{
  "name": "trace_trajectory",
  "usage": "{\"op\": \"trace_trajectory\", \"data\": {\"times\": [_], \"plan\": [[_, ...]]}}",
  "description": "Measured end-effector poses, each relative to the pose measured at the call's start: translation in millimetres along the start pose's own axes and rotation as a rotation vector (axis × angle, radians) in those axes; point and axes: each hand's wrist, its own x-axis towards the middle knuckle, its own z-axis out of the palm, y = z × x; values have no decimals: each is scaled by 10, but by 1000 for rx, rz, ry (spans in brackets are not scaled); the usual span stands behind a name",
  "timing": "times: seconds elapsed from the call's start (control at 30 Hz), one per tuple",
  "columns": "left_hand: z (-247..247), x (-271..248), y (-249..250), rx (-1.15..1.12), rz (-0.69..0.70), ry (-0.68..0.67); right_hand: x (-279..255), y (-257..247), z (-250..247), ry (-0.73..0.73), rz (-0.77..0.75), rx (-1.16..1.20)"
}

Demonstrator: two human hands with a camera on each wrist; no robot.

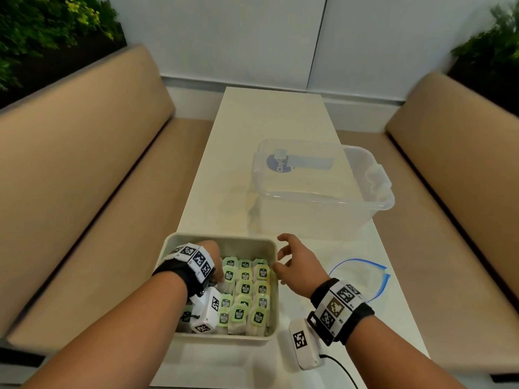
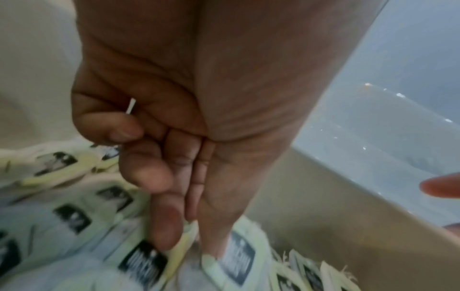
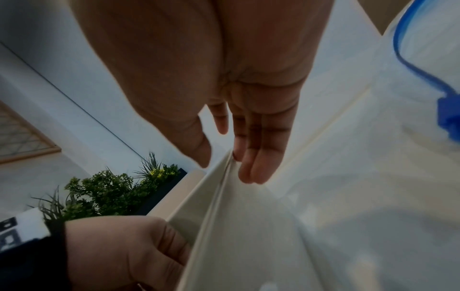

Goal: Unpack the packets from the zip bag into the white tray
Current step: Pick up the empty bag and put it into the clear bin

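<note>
Your left hand is reaching down into the white tray at the near end of the bench, its relaxed fingers resting among the green-labelled packets and gripping none of them. Your right hand is hovering at the tray's right rim, fingers loose and spread, holding nothing. The zip bag is lying flat on the bench just right of that hand. A clear plastic bin is sitting farther away.
</note>
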Motion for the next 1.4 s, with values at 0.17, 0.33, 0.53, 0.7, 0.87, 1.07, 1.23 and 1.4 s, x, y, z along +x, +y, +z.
{"op": "trace_trajectory", "data": {"times": [0.17, 0.33, 0.53, 0.7, 0.87, 1.07, 1.23, 1.4], "plan": [[-313, -401, 205, -174, 44, 183, -130, 198, -535, -4, -73, -65], [-538, -820, 909, -477, 345, 337, -151, 581, -1256, 13, -32, -334], [-306, -770, 1929, -186, 537, 215, -244, 1067, -1645, -247, 113, -672], [167, -551, 2371, 166, 399, -67, -299, 1438, -1573, -443, 98, -790], [439, -402, 2389, 159, 382, 17, -284, 1724, -1442, -308, 12, -763], [-4, -546, 2065, -361, 497, 219, -101, 1648, -1698, -113, 38, -34], [-214, -1038, 2130, -889, 676, 299, -189, 884, -1691, -190, -97, 489], [-368, -1331, 1778, -1209, 694, 565, -384, 351, -1715, -304, -224, 887]]}}
